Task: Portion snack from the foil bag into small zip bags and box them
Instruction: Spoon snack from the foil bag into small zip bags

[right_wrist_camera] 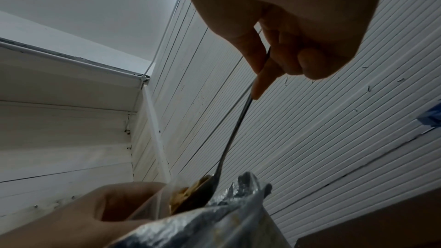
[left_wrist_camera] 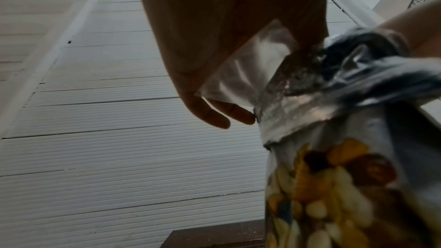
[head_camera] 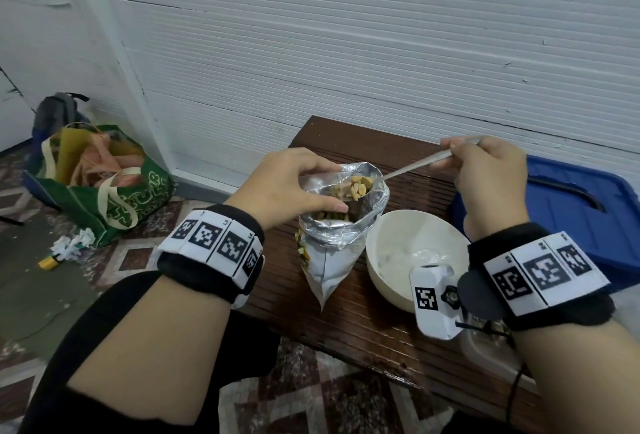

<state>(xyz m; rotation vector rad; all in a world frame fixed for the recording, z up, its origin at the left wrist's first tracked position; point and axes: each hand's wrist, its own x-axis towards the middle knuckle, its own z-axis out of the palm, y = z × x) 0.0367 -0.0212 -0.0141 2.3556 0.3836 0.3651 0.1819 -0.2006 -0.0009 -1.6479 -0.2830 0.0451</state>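
A silver foil bag (head_camera: 332,260) stands open on the dark wooden table (head_camera: 363,329); mixed nuts show through its window (left_wrist_camera: 334,191). My left hand (head_camera: 308,184) holds a small clear zip bag (head_camera: 320,182) open right at the foil bag's mouth, thumb in front and fingers behind. My right hand (head_camera: 457,156) pinches the handle of a metal spoon (head_camera: 412,168). Its bowl carries a heap of snack (head_camera: 360,185) over the mouths of both bags. In the right wrist view the spoon (right_wrist_camera: 235,133) slants down to the zip bag (right_wrist_camera: 152,203).
A white bowl (head_camera: 388,236) holding clear plastic sits just right of the foil bag. Behind it lies a blue plastic box (head_camera: 571,225). A clear container (head_camera: 485,347) peeks out under my right wrist. A green shopping bag (head_camera: 104,191) stands on the floor, left.
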